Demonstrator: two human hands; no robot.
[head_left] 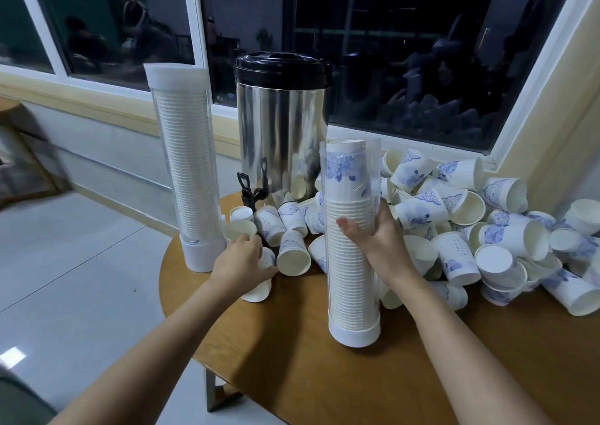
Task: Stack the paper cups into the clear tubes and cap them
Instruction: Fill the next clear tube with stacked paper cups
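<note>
Cups (454, 213) lie loose in a heap over the right and back of the desk (292, 359), most of them on their sides, with a smaller scatter running left in front of the urn (279, 132). The open tube (350, 278) stands upright on its white base near the desk's front edge, its long axis vertical, already packed with nested cups almost to its uncapped mouth. The right hand (376, 233) grips this tube around its middle from the right side, fingers wrapped across the front. The left hand (240, 259) is down among the scattered cups to the left of the tube, fingers and thumb curled round one cup (268, 257) that lies on its side. That cup sits lower than the tube's mouth and off to its left, so the next move likely calls for lifting it up and rightward, turning it to match the stack, then dropping it in from above. Little room looks left inside. A capped tube (188, 165), full, stands upright at the desk's left edge.
</note>
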